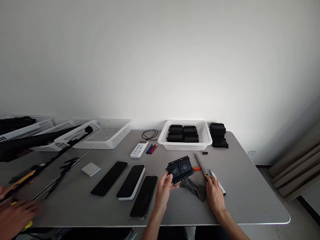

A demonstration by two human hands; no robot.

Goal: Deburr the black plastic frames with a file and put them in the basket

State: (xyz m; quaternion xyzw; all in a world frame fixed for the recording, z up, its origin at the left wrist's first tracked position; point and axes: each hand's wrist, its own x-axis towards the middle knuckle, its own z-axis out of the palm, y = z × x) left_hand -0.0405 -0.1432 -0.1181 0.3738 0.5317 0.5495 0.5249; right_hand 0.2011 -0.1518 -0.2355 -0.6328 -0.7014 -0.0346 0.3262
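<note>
My left hand (165, 190) grips a black ridged plastic panel (180, 169) by its left end, tilted above the table. My right hand (215, 195) is closed around the handle of a flat metal file (200, 164), whose grey blade points away from me. Just right of that hand lies a white marker (218, 182). An orange strip-like object (197, 168) shows partly behind the panel. Beneath it, a dark crumpled cloth (196, 189) rests on the table between my hands. A small black piece (205, 153) sits beyond the file's tip.
A white basket (185, 146) holds several black panels; more panels (218, 135) are stacked beside it. Three phone-like slabs (131, 181), a white device (139, 149), lighters (151, 149) and a cable (150, 135) lie leftward. At far left, a co-worker's hands (17, 213) handle long black parts.
</note>
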